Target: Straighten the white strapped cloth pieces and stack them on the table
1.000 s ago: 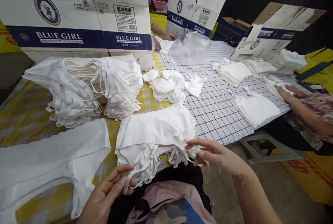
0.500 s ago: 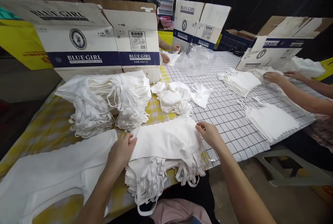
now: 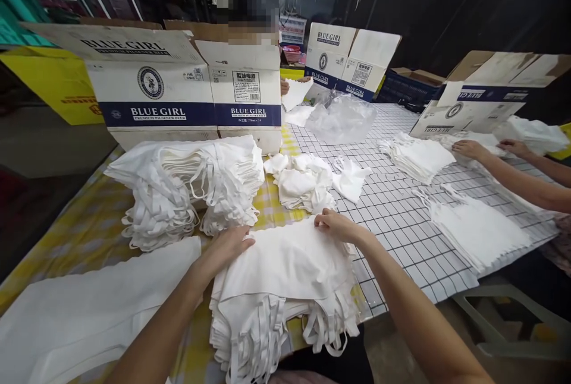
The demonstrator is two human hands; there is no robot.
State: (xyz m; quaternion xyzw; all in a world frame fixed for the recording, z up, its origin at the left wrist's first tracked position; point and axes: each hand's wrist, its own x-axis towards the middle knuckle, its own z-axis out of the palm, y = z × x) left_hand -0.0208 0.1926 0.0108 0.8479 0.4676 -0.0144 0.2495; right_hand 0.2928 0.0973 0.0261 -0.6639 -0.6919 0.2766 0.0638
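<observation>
The white top (image 3: 289, 256) covers its stack (image 3: 252, 333), lower centre; right hand (image 3: 341, 226), fingers curled nearly closed, pinches its far edge; left hand (image 3: 225, 253) meets its far-left corner, grip unclear; gridded cloth (image 3: 392, 259) spreads rightward, its near edge lower right.

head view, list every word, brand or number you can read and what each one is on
"BLUE GIRL" / "PREMIUM PILSENER BEER": nearest beer carton, on its flap and twice on its blue band
"藍妹啤酒": same carton, heading the printed label
"BLUE GIRL": far carton, flap and band
"BLUE GIRL": right-hand carton
Too small or blurred: the label's fine print, crest lettering, red print on the yellow box
</observation>
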